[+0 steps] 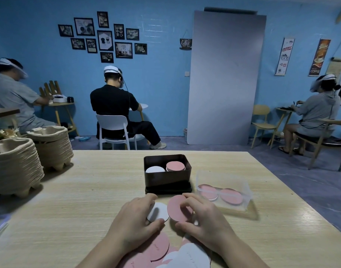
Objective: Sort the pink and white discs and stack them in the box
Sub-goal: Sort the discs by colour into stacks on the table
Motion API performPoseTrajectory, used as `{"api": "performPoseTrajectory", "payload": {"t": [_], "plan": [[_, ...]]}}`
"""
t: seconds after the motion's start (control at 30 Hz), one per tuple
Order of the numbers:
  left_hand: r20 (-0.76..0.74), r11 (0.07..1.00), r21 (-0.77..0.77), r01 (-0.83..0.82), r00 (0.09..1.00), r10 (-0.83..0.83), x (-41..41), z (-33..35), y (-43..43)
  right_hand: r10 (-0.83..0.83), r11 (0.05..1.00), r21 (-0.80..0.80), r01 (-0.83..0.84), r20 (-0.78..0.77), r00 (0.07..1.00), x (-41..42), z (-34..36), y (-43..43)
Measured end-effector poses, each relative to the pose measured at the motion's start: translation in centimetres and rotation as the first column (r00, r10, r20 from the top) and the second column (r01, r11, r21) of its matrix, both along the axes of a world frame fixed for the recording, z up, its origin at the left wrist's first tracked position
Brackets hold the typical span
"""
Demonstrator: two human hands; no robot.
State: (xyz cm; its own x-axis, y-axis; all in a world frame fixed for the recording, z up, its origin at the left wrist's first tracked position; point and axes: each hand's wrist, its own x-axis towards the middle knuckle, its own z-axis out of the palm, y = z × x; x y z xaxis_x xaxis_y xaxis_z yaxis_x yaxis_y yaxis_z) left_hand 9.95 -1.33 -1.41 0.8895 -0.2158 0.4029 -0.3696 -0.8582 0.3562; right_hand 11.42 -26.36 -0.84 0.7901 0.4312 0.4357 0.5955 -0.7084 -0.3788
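Sorting partly done: box (pixel 166 180) holds a white stack (pixel 155 169) beside a pink stack (pixel 175 165). Left hand (pixel 135 215) grips a white disc (pixel 159 212) in curled fingers (pixel 144 199); right hand (pixel 202 217) pinches a pink disc (pixel 176 208). Loose discs (pixel 160 248) lie unsorted on the surface (pixel 88 190). Wall posters (pixel 285 55) read "COFFEE".

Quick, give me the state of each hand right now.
Left hand: grips the white disc.
Right hand: grips the pink disc.
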Motion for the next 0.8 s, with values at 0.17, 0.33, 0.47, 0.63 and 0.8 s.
{"api": "performPoseTrajectory", "payload": {"t": [0.17,0.33,0.47,0.63,0.8], "plan": [[0.131,0.993,-0.107,-0.044,0.99,0.058,0.1,0.1,0.5,-0.019,1.0,0.013,0.019,-0.013,1.0,0.2,-0.2,-0.1],[0.219,0.991,-0.102,0.09,0.974,-0.066,0.0,-0.1,0.2,-0.018,1.0,-0.013,0.018,0.003,1.0,0.1,-0.1,0.2],[0.227,0.966,0.092,0.243,0.939,-0.258,0.1,-0.2,-0.5,0.075,0.997,0.008,-0.075,0.044,0.996,-0.1,0.0,0.4],[0.223,0.943,0.112,0.314,0.916,-0.332,0.1,0.1,-0.6,0.115,0.992,-0.058,-0.109,0.094,0.989,0.2,-0.4,0.5],[0.185,0.957,-0.031,0.289,0.942,-0.279,0.0,-0.1,-0.1,0.108,0.994,0.026,-0.111,0.093,0.99,0.0,0.0,0.4]]}}
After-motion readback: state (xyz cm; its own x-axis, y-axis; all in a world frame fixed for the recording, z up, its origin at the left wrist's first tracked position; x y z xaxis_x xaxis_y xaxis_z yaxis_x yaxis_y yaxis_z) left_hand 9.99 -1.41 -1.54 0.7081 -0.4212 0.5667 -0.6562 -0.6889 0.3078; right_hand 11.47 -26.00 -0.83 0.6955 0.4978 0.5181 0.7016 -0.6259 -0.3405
